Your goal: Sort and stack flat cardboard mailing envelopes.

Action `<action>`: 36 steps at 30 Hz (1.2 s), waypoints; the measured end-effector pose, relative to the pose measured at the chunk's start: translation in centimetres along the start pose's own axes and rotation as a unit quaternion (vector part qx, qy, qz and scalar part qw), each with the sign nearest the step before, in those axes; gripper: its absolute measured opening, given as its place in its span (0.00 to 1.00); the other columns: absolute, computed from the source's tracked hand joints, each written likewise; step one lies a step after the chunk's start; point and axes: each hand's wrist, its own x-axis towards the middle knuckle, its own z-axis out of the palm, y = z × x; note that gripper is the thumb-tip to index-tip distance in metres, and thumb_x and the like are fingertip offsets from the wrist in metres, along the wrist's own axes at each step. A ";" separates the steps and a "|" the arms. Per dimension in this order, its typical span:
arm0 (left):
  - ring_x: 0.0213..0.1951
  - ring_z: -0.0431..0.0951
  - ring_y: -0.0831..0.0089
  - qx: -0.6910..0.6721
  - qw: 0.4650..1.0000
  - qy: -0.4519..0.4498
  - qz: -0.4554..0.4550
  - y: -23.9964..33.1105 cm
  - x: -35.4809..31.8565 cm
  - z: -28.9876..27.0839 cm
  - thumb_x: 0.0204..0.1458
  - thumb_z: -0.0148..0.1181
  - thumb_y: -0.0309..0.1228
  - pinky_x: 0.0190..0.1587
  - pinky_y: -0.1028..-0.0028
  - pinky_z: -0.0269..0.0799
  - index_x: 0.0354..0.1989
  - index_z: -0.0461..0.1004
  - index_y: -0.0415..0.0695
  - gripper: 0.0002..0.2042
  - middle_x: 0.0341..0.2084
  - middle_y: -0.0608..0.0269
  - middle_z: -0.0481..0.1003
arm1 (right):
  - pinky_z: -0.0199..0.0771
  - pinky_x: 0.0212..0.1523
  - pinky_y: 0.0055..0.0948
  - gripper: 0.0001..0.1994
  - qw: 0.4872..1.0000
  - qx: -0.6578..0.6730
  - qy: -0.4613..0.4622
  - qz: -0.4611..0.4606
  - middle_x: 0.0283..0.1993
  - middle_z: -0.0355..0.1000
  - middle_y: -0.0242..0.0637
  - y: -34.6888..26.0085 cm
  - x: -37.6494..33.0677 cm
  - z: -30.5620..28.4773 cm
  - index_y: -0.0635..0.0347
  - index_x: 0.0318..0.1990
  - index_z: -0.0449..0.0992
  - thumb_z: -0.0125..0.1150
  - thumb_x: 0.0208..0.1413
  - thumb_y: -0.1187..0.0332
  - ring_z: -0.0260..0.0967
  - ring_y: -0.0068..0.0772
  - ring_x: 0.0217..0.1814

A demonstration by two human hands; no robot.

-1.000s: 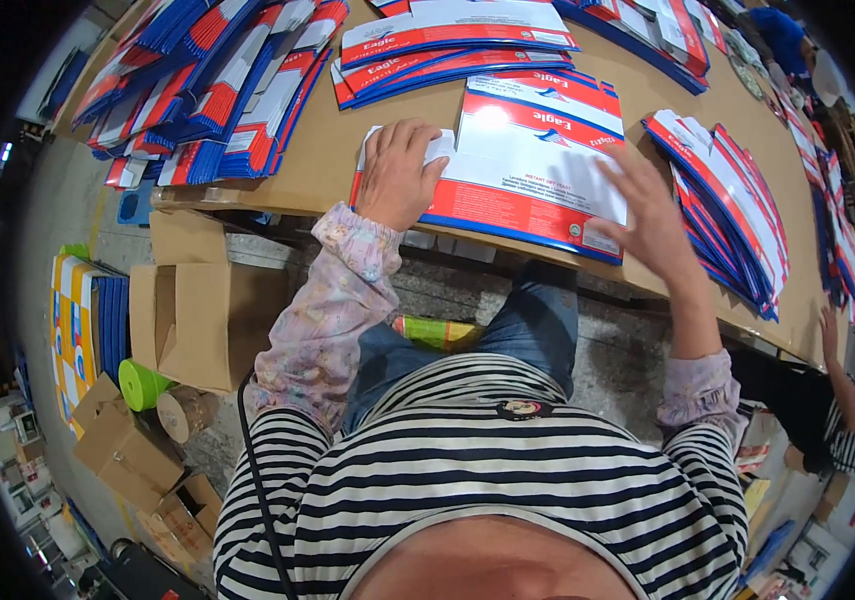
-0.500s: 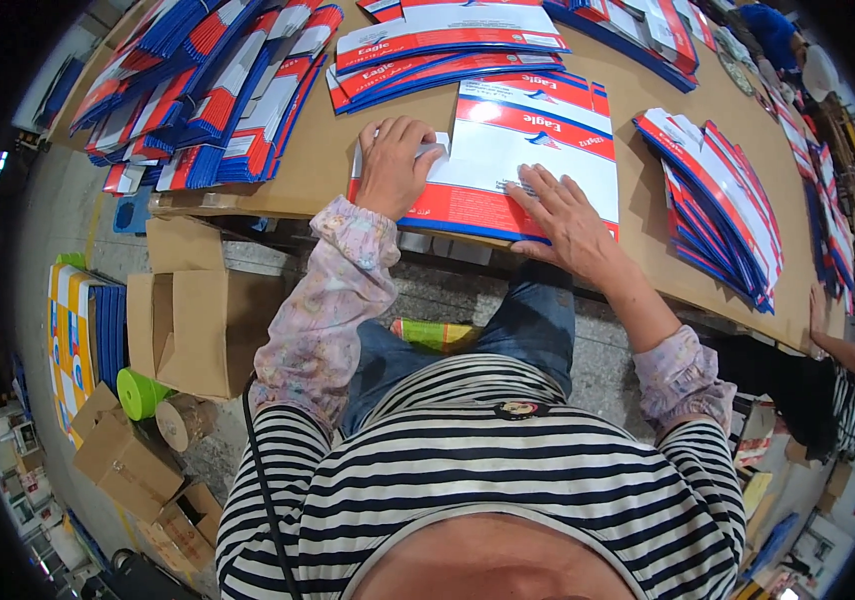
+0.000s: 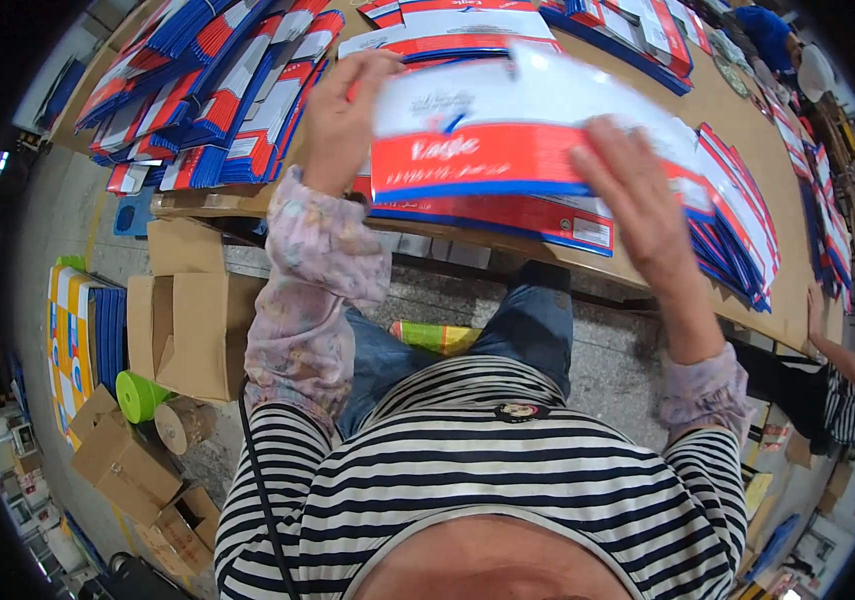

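Observation:
A flat printed carton (image 3: 538,150), white with a red band and blue edge, is raised off the table between my hands and smeared by motion. My left hand (image 3: 343,120) has its fingers curled at the carton's left edge. Across the right part of the carton, my right hand (image 3: 648,205) reaches with its fingers stretched out, blurred. Beneath it, another flat carton (image 3: 558,222) lies on the table along the near edge, mostly covered.
Bundled flat cartons (image 3: 218,110) pile up at the left of the brown table (image 3: 203,200). A fanned stack of cartons (image 3: 748,220) lies to the right, more at the back. Open cardboard boxes (image 3: 198,330) stand on the floor at left. A co-worker's arm (image 3: 843,350) rests at the far right.
Both hands lay on flat cartons on the table; now one carton is lifted and tilted up between them. My left hand has moved up and left, my right hand to the right.

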 end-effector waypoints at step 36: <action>0.48 0.70 0.62 0.379 0.909 -0.121 0.121 -5.9 -5.9 2.0 0.50 0.58 0.29 0.54 0.64 0.57 0.43 0.72 0.45 0.12 0.40 0.61 0.72 | 0.49 0.68 0.50 0.44 0.971 0.102 -0.211 0.043 0.70 0.50 0.45 -2.1 -2.4 9.7 0.47 0.68 0.55 0.60 0.44 0.39 0.46 0.47 0.72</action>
